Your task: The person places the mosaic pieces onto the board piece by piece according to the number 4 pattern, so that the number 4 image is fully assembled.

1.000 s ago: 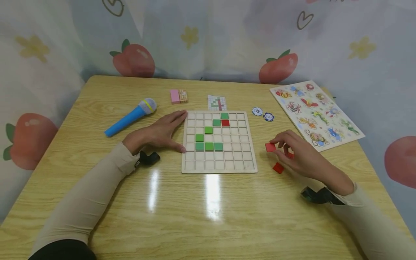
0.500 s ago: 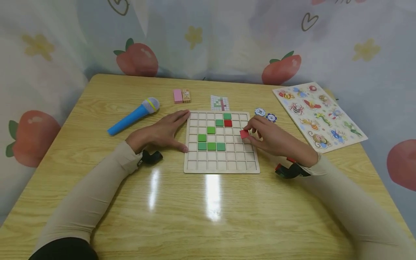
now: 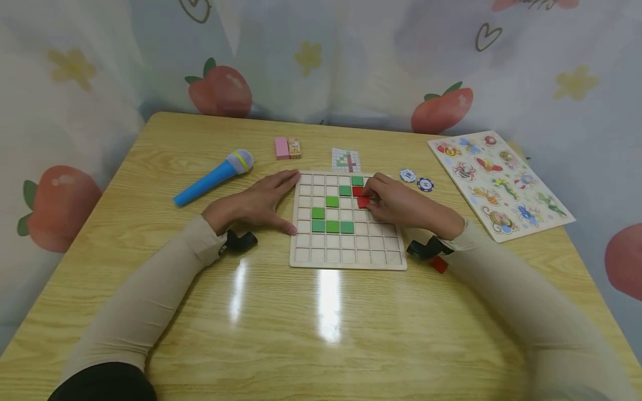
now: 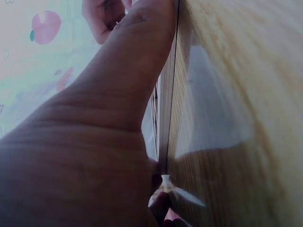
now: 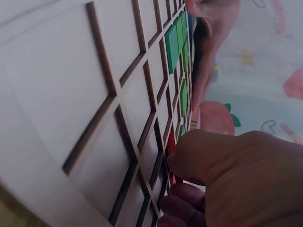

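A white wooden grid board (image 3: 348,258) lies mid-table with several green tiles (image 3: 332,226) set in its squares. One red tile (image 3: 358,191) sits below the topmost green tile (image 3: 357,180). My right hand (image 3: 396,201) pinches a second red tile (image 3: 363,202) over the square just beneath that one; in the right wrist view, the thumb (image 5: 189,156) lies against the tile's edge, close to the grid. My left hand (image 3: 258,203) rests at the board's left edge, fingers and thumb spread along the rim. A loose red tile (image 3: 438,264) lies on the table by the right wrist.
A small pattern card (image 3: 346,160) lies behind the board, with two poker chips (image 3: 417,180) to its right. A blue toy microphone (image 3: 215,177), pink and patterned small blocks (image 3: 287,148), and an insect puzzle board (image 3: 501,185) stand around.
My right hand has carried the red tile leftward from the table at right onto the board, lowering it below the other red tile. The left hand stays at the board's edge.
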{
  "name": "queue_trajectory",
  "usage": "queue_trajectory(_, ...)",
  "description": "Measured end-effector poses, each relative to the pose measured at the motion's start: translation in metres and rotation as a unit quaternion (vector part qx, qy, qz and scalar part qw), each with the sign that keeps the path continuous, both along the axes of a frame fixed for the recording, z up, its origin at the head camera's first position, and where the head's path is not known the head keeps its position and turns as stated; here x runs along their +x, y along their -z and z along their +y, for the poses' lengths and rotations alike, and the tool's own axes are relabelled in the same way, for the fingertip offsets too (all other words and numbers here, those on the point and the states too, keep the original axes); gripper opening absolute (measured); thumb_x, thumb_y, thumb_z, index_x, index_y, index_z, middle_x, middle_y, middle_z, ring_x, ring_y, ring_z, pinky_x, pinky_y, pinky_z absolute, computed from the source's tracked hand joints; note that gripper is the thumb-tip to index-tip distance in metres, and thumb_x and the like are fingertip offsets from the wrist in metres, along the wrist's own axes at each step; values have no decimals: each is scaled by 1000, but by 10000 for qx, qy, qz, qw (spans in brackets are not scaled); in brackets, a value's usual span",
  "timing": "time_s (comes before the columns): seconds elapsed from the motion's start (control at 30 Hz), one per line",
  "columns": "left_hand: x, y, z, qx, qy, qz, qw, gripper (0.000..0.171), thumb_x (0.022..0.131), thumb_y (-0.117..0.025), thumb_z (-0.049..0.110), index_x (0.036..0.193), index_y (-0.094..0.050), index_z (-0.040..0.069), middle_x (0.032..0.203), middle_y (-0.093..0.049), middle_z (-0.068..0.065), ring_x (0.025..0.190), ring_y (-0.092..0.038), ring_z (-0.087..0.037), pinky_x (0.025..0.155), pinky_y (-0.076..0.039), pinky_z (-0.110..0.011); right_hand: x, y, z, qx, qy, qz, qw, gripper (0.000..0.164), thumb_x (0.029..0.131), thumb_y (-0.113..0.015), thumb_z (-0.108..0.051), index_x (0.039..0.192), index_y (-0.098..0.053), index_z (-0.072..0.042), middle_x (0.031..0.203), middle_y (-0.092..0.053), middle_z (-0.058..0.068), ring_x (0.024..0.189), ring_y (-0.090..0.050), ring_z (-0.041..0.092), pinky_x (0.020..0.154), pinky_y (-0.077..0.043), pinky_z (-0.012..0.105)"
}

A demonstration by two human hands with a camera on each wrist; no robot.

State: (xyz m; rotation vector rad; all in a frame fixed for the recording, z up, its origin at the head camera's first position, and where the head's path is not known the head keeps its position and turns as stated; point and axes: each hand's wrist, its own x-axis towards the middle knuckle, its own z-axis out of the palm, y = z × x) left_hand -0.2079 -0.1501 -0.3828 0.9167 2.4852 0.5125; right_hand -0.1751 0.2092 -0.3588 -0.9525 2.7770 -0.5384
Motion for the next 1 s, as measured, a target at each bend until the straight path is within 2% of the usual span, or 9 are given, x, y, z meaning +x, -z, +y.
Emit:
queue_trajectory(0.23,-1,0,1,-84,3,54,9999,136,81,-81,73,174,2,19,182,7,-2,169,-2,-35,136,-13,-57,-6,4,-4,-1,-68,-121,9999,16,102,-69,-10,117,-66,-4,115,-62,14,89,-57,23,79,-51,37)
queue_trajectory(0.43,-1,0,1,-85,46,76,9999,136,81,-81,72,174,2,17,182,6,-4,169,-2,-36,137,-12,-57,-8,3,-4,1,-28,-266,9996,14,103,-72,-13,115,-71,-6,117,-64,13,93,-61,24,82,-52,40)
queue_trajectory(0.67,-1,0,1,-89,30,53,9999,136,81,-81,72,174,3,18,182,7,-3,169,-1,-35,137,-12,-57,-7,5,-3,-147,9,-126,9998,12,101,-75,-12,112,-75,-7,114,-67,12,93,-62,24,82,-53,39)
queue_trajectory(0.77,-1,0,2,-79,36,44,10000,136,81,-82,72,174,2,18,182,7,-3,169,-1,-36,137,-12,-57,-5,5,-1,-93,77,-127,9998,17,101,-75,-13,117,-75,-6,115,-68,12,93,-63,23,81,-54,38)
queue_trajectory(0.87,-2,1,2,-80,43,50,9999,136,81,-82,72,174,2,18,182,7,-3,169,-1,-35,136,-12,-57,3,0,4,-12,226,-157,9996,30,103,-72,-14,132,-69,-7,121,-67,12,99,-64,24,84,-56,40)
queue_trajectory(1.0,-2,0,2,-86,82,73,9999,136,81,-82,72,174,2,16,182,6,-5,169,-2,-37,136,-12,-58,25,-8,19,-68,396,200,9990,40,103,-70,-8,143,-62,-7,126,-66,12,105,-66,26,87,-58,44)
